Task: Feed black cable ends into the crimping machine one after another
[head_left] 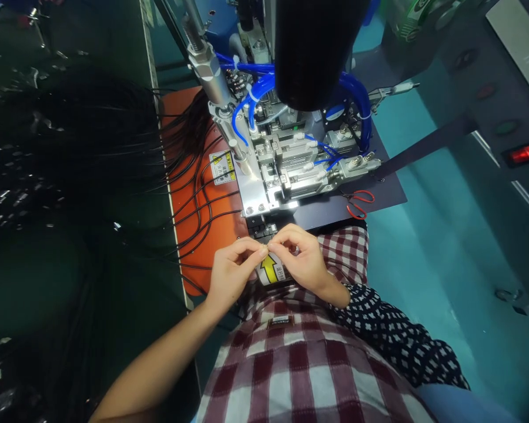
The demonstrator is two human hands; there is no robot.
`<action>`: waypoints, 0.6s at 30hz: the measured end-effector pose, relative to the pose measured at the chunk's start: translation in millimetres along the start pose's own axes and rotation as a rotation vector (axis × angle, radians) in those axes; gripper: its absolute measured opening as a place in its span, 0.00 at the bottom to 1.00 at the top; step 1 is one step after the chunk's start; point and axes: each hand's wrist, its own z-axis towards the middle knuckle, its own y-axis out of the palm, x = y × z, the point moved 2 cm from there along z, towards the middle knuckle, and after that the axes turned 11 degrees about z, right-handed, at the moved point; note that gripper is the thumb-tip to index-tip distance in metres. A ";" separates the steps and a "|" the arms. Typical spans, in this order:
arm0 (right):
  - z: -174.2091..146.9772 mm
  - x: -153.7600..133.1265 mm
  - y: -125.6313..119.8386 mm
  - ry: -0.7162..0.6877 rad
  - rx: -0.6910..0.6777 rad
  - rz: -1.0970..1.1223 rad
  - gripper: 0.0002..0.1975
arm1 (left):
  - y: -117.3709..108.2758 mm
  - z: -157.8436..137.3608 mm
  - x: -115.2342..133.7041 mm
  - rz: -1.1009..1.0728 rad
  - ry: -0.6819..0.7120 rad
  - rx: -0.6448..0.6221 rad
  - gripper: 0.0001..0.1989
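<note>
My left hand (233, 269) and my right hand (300, 258) meet fingertip to fingertip just in front of a metal machine fixture (273, 176). Between the pinched fingers is a very small part (268, 245), too small to identify. Below the hands is a label with a yellow arrow (271, 269). Thin black cables (203, 194) lie on an orange mat (189, 176) to the left of my left hand.
Blue air hoses (255, 94) loop over the fixture under a black cylinder (312, 53). Red-handled scissors (359, 202) lie on a dark sheet to the right. A large bundle of black cables (70, 147) fills the left side. A red switch (526, 154) glows at far right.
</note>
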 end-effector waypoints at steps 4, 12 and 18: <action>-1.6 1.8 1.1 0.017 0.014 -0.007 0.08 | -1.6 1.1 0.6 -0.022 -0.032 -0.019 0.10; -3.5 -0.5 4.0 -0.004 -0.022 0.003 0.07 | -3.8 3.5 -0.1 -0.095 -0.159 -0.043 0.08; -4.6 2.1 4.1 0.003 -0.008 0.004 0.07 | -3.0 5.9 2.4 -0.053 -0.154 -0.044 0.08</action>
